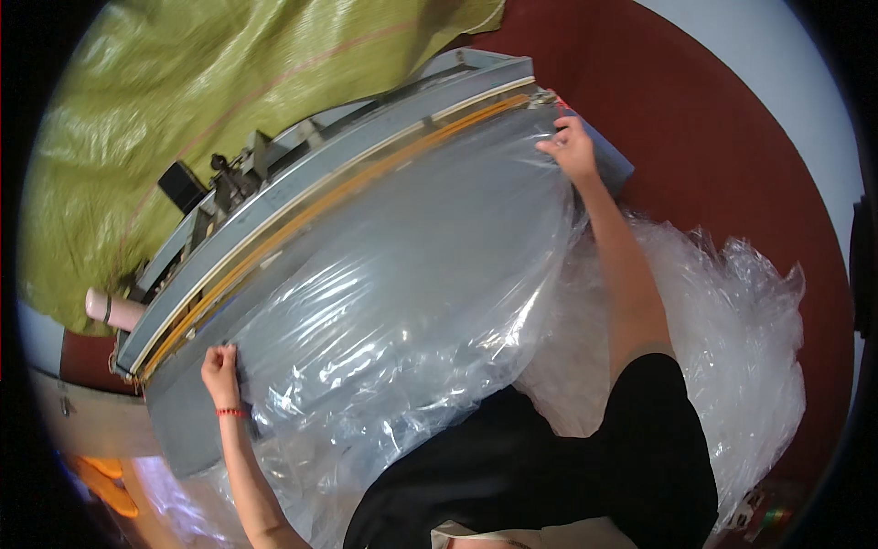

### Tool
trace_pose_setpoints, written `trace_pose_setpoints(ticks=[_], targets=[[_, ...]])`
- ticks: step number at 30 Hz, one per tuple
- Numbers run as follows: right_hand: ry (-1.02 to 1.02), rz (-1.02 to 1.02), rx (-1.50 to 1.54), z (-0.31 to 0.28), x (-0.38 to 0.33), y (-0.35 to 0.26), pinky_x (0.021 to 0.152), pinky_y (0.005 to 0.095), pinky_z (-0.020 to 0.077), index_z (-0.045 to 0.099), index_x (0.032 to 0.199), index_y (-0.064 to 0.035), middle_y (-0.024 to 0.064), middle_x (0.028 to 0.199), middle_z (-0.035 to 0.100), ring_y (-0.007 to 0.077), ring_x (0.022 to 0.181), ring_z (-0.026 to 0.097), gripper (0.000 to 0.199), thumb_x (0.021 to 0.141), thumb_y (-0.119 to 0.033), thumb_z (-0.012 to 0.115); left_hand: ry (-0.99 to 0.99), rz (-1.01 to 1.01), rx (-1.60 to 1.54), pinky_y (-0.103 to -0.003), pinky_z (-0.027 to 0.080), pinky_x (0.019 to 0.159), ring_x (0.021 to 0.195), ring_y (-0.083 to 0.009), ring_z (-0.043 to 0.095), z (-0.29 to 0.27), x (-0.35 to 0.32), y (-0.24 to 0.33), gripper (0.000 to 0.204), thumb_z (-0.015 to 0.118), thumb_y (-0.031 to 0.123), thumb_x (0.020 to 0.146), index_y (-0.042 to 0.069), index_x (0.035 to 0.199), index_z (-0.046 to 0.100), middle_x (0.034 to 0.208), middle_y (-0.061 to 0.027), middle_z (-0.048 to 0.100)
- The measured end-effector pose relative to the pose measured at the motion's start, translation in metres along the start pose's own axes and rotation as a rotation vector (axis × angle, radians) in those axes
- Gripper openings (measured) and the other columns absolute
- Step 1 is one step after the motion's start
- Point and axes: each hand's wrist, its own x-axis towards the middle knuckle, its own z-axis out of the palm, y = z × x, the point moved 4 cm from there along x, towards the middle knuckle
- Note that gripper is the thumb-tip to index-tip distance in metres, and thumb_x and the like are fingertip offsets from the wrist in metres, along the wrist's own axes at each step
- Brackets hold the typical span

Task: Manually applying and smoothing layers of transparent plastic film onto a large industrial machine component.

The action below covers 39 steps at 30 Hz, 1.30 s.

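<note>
A large sheet of clear plastic film lies over a grey work surface and hangs down in folds toward my body. My left hand, with a red beaded band on its wrist, is closed in a pinch at the film's left edge. At the far right end of the surface, my right hand has its fingers curled at the film's upper right corner. Just beyond the film runs a long grey metal machine with an orange strip along its near side.
Crumpled clear plastic is heaped on the right over a dark red floor. A yellow-green woven tarp spreads behind the machine. A pink bottle and a black box are at its far left side. Orange footwear shows lower left.
</note>
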Motion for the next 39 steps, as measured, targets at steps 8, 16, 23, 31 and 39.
trace_pose_setpoints(ticks=[8, 16, 23, 31, 39], targets=[[0.068, -0.022, -0.048, 0.004, -0.003, 0.004, 0.062, 0.0281, 0.0453, 0.046, 0.101, -0.0032, 0.0082, 0.08, 0.054, 0.016, 0.067, 0.055, 0.053, 0.056, -0.004, 0.074, 0.177, -0.105, -0.181, -0.016, 0.025, 0.047, 0.053, -0.0008, 0.032, -0.01, -0.008, -0.001, 0.014, 0.057, 0.015, 0.082, 0.01, 0.07, 0.051, 0.061, 0.0082, 0.043], [0.086, -0.14, 0.313, 0.008, 0.014, 0.004, 0.061, 0.0253, 0.0463, 0.045, 0.105, -0.0023, 0.012, 0.096, 0.052, 0.0148, 0.066, 0.055, 0.051, 0.059, 0.008, 0.066, 0.19, -0.137, -0.32, -0.016, 0.02, 0.043, 0.049, 0.0, 0.028, -0.007, -0.014, 0.011, 0.014, 0.057, 0.016, 0.082, 0.012, 0.073, 0.049, 0.057, 0.0087, 0.037], [0.234, -0.066, -0.231, 0.001, 0.001, 0.013, 0.069, 0.0338, 0.0451, 0.049, 0.101, -0.004, 0.0126, 0.092, 0.053, 0.0243, 0.08, 0.055, 0.044, 0.061, -0.001, 0.067, 0.173, -0.123, -0.34, -0.015, 0.02, 0.042, 0.048, 0.0001, 0.027, -0.008, -0.011, 0.003, 0.013, 0.057, 0.015, 0.082, 0.012, 0.073, 0.048, 0.058, 0.0088, 0.037], [0.153, -0.198, -0.666, 0.008, -0.009, -0.007, 0.062, 0.0359, 0.0426, 0.058, 0.066, -0.0051, 0.0064, 0.075, 0.055, 0.0269, 0.074, 0.053, 0.025, 0.064, -0.027, 0.069, 0.162, -0.11, -0.361, -0.016, 0.02, 0.042, 0.048, 0.0001, 0.027, -0.008, -0.014, 0.007, 0.012, 0.056, 0.015, 0.083, 0.012, 0.074, 0.049, 0.058, 0.009, 0.037], [-0.017, 0.154, 0.58, 0.001, 0.018, -0.026, 0.05, 0.0184, 0.0378, 0.061, 0.088, 0.0011, -0.0003, 0.071, 0.058, 0.0055, 0.055, 0.049, 0.018, 0.076, -0.012, 0.062, 0.189, -0.118, -0.333, -0.016, 0.019, 0.041, 0.047, 0.0004, 0.026, -0.009, -0.017, 0.014, 0.013, 0.055, 0.016, 0.083, 0.012, 0.074, 0.048, 0.058, 0.0092, 0.037]])
